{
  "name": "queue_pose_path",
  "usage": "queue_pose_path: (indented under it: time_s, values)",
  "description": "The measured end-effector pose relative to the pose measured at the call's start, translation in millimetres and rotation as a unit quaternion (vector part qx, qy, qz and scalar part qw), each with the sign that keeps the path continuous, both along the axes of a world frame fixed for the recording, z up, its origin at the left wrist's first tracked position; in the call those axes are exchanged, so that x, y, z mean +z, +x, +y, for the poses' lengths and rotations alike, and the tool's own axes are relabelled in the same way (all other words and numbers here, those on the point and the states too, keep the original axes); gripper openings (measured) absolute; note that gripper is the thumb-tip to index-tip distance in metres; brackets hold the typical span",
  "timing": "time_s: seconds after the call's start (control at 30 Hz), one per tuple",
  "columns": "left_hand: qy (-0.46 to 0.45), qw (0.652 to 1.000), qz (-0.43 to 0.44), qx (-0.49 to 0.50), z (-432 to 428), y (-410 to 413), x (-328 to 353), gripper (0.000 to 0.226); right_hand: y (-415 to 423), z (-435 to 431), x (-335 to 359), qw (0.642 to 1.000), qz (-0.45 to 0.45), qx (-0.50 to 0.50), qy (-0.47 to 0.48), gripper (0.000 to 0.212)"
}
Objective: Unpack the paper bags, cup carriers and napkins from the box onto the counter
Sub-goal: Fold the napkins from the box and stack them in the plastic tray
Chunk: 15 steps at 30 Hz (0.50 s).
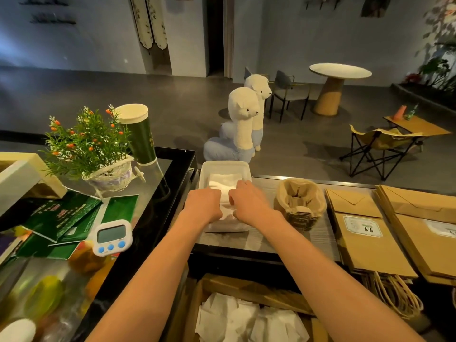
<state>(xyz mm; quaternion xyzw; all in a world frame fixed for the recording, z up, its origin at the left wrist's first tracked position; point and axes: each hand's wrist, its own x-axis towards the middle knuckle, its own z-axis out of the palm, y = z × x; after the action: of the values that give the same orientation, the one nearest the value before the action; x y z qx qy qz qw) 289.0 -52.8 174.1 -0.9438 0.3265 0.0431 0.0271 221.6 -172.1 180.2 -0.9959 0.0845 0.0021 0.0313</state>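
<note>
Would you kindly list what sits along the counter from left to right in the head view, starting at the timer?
Timer → white tray of napkins → cup carriers → paper bags.

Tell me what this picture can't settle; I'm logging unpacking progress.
Head view:
- White napkin stack in the white plastic tray: near part hidden by left hand and right hand.
- Brown cardboard box: cut off by bottom edge.
- Rightmost brown paper bag: label cut off by right edge.
</note>
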Motion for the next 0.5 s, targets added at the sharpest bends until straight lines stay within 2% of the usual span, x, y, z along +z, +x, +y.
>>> queue_pose_path:
  time_s: [0.07, 0.13, 0.23, 0.37, 0.5]
  values:
    - [-0.067, 0.998, -0.018, 0.005, 1, -1, 0, 0.029, 0, -1, 0, 1.0, -0.012, -0.009, 0.017, 0.023]
    - [-0.117, 0.993, 0.021, 0.002, 2, -3, 0, 0.024, -3, -4, 2, 0.999, 0.014, 0.001, 0.029, 0.016]
    - [-0.074, 0.991, 0.108, -0.015, 2, -8, -3, 0.023, -8, -5, 2, 0.997, 0.062, 0.05, -0.008, 0.017]
    - [-0.085, 0.992, 0.091, -0.008, 4, -8, -11, 0.026, -8, -6, 1, 0.998, 0.047, 0.048, 0.02, 0.019]
    - [-0.041, 0.995, 0.094, -0.01, 4, -11, -9, 0.027, -12, -8, 2, 0.993, 0.083, 0.055, 0.059, 0.02]
